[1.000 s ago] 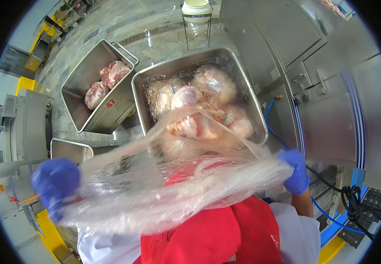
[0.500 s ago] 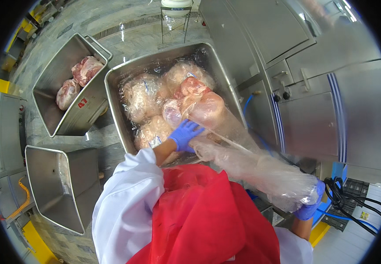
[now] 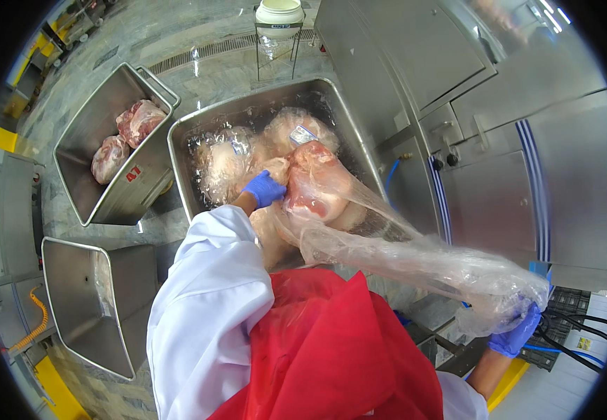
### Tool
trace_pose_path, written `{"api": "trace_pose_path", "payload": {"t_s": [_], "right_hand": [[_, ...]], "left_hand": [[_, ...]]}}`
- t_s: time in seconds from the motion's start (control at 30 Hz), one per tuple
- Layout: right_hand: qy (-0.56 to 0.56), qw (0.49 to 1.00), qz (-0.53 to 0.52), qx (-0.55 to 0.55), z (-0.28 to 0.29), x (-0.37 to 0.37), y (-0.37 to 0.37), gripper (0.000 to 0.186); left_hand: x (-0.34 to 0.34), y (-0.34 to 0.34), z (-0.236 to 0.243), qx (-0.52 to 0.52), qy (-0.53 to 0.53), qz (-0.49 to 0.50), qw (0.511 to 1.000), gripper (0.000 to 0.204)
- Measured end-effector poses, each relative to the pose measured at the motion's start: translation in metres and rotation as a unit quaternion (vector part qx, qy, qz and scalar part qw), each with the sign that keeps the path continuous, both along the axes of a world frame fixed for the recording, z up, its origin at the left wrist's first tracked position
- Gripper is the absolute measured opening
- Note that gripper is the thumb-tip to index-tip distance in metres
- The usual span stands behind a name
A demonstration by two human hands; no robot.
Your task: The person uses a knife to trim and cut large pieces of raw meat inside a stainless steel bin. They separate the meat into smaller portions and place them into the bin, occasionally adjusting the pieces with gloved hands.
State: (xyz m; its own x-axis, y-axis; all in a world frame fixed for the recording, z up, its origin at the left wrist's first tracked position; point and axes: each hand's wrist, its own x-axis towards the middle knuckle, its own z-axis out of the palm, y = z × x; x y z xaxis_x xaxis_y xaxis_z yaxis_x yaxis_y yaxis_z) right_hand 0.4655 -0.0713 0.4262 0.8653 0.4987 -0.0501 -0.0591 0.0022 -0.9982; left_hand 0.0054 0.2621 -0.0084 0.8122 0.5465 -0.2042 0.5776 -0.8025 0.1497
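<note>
A large piece of raw meat [image 3: 317, 182] lies on top of several film-wrapped pieces in a deep steel tub, partly covered by clear plastic film [image 3: 415, 266]. The film stretches from the meat toward the lower right, where my blue-gloved right hand [image 3: 517, 332] grips its bunched end. My blue-gloved left hand [image 3: 265, 187] is closed against the meat's left side; what its fingers hold is hidden. Behind the bare meat sits a wrapped piece [image 3: 300, 129] with a label, and another wrapped piece [image 3: 225, 164] is on the left.
The steel tub [image 3: 177, 157] stands in front of me. To its left, a steel bin [image 3: 111, 199] holds two meat pieces [image 3: 139, 122]. A second steel bin [image 3: 132, 280] is nearer. Steel cabinets [image 3: 489, 189] line the right, with black cables [image 3: 576, 325] below. A white bucket [image 3: 279, 15] rests on a stand.
My left hand has moved up and left from the film to the meat's left side and closed. My right hand has pulled the film farther right, and more of the meat shows.
</note>
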Motion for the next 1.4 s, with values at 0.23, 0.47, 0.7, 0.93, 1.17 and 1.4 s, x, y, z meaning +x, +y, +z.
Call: {"api": "trace_pose_path", "payload": {"t_s": [0.23, 0.47, 0.7, 0.93, 1.17, 1.4], "right_hand": [[0.023, 1.0, 0.017, 0.001, -0.014, 0.032, -0.009, 0.046], [-0.022, 0.995, 0.074, -0.068, -0.05, 0.061, -0.024, 0.048], [0.05, 0.994, 0.093, -0.031, -0.064, 0.056, -0.018, 0.047], [0.138, 0.988, -0.022, -0.07, -0.119, 0.09, -0.008, 0.04], [0.067, 0.991, 0.072, -0.091, -0.137, 0.078, 0.056, 0.047], [0.027, 0.996, 0.056, -0.066, -0.11, 0.122, 0.053, 0.044]], "left_hand": [[0.001, -0.015, 0.002, -0.105, 0.023, 0.23, 0.967, 0.023], [0.09, -0.024, 0.026, -0.152, -0.07, 0.623, 0.764, 0.073], [0.073, -0.001, -0.036, -0.193, -0.193, 0.576, 0.771, 0.057], [0.016, -0.06, -0.038, -0.156, -0.375, 0.575, 0.711, 0.054], [-0.055, -0.086, 0.016, -0.038, -0.25, 0.54, 0.803, 0.044], [-0.195, -0.089, 0.026, -0.045, -0.324, 0.707, 0.627, 0.054]]}}
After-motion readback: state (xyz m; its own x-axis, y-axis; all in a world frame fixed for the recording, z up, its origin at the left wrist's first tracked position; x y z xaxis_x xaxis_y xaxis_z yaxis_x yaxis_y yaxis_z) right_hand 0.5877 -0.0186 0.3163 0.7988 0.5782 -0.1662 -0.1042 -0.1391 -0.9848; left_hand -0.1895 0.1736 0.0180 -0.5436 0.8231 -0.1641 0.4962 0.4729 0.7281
